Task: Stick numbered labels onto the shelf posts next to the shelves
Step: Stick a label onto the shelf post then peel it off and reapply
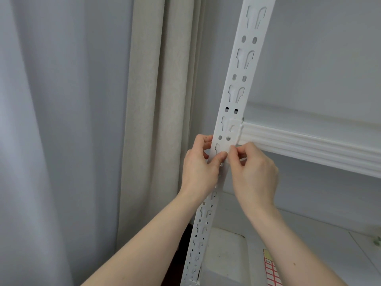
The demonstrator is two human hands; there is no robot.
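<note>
A white perforated shelf post (237, 85) runs from the top right down to the bottom centre. A white shelf (309, 147) joins it from the right at mid height. Both my hands meet on the post just below that joint. My left hand (200, 168) wraps its fingers round the post's left edge, thumb pressed on the front face. My right hand (253, 172) has thumb and forefinger pinched together against the post, beside the left thumb. Any label between the fingers is hidden or too pale to make out.
A sheet of red-bordered labels (271, 269) lies on the lower shelf (309, 244) at the bottom right. Beige curtains (160, 120) and grey curtains (51, 120) hang to the left of the post. A white wall is behind the shelves.
</note>
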